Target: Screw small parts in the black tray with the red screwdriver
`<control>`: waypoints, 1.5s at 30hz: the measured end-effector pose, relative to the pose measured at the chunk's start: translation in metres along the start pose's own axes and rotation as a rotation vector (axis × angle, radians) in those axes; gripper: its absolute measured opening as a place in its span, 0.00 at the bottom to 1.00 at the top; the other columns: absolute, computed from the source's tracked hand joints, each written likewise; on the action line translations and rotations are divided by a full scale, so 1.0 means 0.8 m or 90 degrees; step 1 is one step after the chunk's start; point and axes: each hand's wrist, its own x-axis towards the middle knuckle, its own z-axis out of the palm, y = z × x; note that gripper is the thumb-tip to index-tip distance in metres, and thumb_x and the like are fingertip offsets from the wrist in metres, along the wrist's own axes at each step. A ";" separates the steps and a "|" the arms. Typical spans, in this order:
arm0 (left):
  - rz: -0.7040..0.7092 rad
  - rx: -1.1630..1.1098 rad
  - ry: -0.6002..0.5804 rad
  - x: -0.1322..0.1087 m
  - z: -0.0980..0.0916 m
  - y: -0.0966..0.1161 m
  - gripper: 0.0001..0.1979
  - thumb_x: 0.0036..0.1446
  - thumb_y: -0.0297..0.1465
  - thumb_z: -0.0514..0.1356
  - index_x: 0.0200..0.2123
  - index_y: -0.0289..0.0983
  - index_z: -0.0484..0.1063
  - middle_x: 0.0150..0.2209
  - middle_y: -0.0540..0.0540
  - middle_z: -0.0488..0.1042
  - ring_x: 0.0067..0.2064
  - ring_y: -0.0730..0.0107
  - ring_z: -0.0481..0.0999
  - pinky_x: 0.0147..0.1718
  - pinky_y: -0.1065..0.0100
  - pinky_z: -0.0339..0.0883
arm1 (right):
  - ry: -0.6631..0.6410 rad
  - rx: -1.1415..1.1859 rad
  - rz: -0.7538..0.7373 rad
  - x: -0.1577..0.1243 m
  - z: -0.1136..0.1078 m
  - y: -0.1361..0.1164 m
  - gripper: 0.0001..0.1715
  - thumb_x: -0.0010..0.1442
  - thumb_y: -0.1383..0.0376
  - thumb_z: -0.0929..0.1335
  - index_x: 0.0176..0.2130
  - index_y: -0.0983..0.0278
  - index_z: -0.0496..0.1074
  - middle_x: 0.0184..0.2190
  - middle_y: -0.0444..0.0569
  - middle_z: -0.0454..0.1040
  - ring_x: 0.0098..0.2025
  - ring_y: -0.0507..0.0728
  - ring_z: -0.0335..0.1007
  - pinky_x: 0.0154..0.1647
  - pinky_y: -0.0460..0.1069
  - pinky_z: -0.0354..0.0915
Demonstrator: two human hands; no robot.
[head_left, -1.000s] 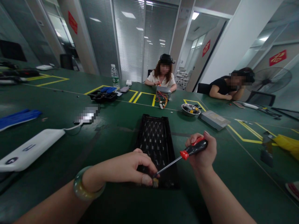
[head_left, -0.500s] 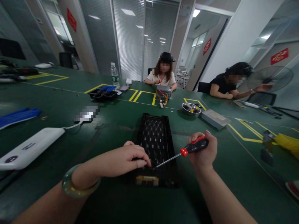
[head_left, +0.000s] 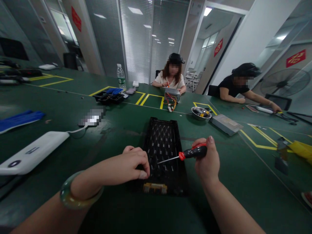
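A black casing (head_left: 162,136) lies between the left hand (head_left: 133,164), curled at its near-left edge, any grasp unclear, and the right hand (head_left: 207,159), gripping a red-and-black screwdriver (head_left: 185,154).

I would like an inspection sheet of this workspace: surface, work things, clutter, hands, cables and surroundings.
Surface: green table with yellow tape lines.
Work things: black casing; red-and-black screwdriver, pointing over the casing.
Clutter: white device, blue glove, metal bowl of parts, grey metal box, water bottle.
Hands: right hand grips the screwdriver; left hand at the casing's left side, curled, any hold unclear.
Cables: white cable at the white device; coloured wires across the table.
Surroundings: one co-worker opposite, another toward the right; fan.
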 end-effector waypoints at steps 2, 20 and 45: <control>0.001 0.017 0.011 0.000 0.002 0.001 0.03 0.60 0.31 0.65 0.35 0.45 0.81 0.42 0.52 0.76 0.51 0.62 0.69 0.54 0.61 0.49 | 0.014 -0.028 -0.048 0.003 -0.003 -0.005 0.31 0.65 0.44 0.65 0.23 0.63 0.72 0.20 0.43 0.68 0.21 0.51 0.57 0.22 0.48 0.52; -0.072 0.056 0.045 0.004 0.023 0.005 0.05 0.55 0.34 0.67 0.29 0.49 0.83 0.49 0.48 0.73 0.59 0.53 0.61 0.56 0.49 0.43 | -0.076 -0.173 -0.192 0.012 -0.026 -0.031 0.30 0.69 0.49 0.63 0.23 0.62 0.72 0.22 0.46 0.69 0.27 0.55 0.62 0.31 0.51 0.56; -0.080 0.050 0.025 0.004 0.018 0.006 0.05 0.56 0.36 0.65 0.31 0.47 0.83 0.52 0.48 0.73 0.60 0.51 0.60 0.58 0.50 0.45 | -0.237 -0.369 -0.041 -0.010 -0.013 -0.002 0.23 0.63 0.50 0.70 0.25 0.62 0.72 0.21 0.43 0.69 0.25 0.54 0.65 0.28 0.49 0.58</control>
